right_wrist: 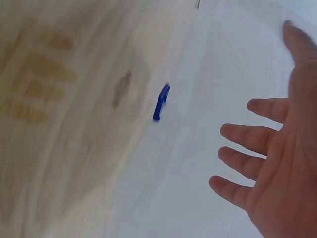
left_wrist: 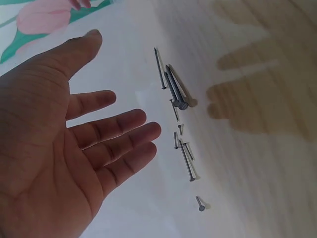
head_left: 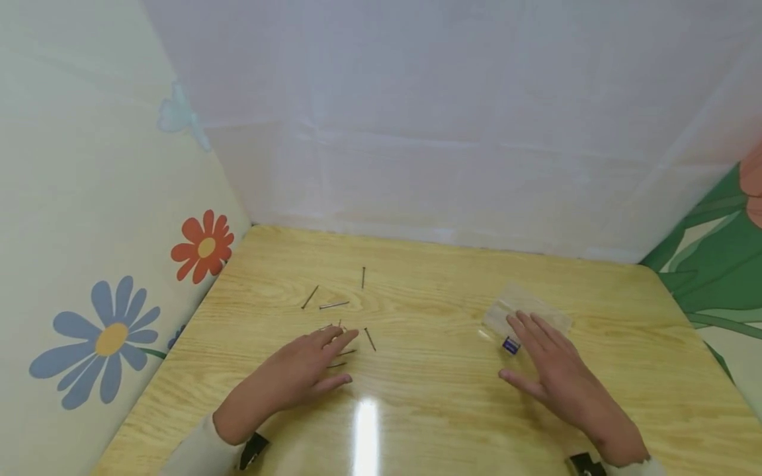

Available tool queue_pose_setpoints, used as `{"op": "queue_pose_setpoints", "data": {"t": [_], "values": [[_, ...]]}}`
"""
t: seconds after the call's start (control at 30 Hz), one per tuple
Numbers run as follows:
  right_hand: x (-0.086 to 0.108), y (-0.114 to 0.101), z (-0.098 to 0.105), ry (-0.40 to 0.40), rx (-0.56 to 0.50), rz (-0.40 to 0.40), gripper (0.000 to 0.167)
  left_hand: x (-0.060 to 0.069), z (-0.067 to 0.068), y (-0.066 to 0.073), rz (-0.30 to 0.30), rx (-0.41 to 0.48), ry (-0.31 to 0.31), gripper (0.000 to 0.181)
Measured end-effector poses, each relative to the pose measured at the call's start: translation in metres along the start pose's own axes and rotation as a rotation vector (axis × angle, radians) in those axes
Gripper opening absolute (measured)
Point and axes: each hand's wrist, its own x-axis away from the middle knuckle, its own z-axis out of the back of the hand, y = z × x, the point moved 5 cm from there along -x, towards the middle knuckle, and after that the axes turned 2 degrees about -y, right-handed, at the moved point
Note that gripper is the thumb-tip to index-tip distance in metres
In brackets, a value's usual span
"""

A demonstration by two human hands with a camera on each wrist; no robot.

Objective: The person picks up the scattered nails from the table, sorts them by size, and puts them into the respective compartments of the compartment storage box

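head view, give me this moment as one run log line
left grip: empty, near nails | right grip: empty, near small blue item and clear plastic | nails: scattered on wooden table

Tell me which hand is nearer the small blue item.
Right: the right hand is just right of the blue item; the left hand is well left, by the nails.

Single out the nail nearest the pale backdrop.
The nail lying beyond the rest, nearly vertical in the head view; every other visible nail lies closer to the left hand.
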Motion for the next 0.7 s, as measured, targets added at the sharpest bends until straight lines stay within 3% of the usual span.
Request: {"op": "queue_pose_setpoints", "data": {"t": [0.2,0.4,0.5,0.7], "values": [[0.004,0.020,0.009,0.058,0.019,-0.033,0.085,0.002,0.003,-0.006,0.022,-0.037,0.028,0.039],[0.010,0.041,0.016,0.058,0.048,-0.101,0.073,0.003,0.004,-0.011,0.069,-0.024,-0.041,0.019],[0.014,0.054,0.020,-0.016,0.021,-0.193,0.075,0.004,0.002,-0.012,0.067,-0.026,-0.046,0.016],[0.020,0.072,0.020,-0.190,-0.037,-0.368,0.095,0.009,-0.003,-0.017,0.070,-0.019,-0.021,0.017]]}}
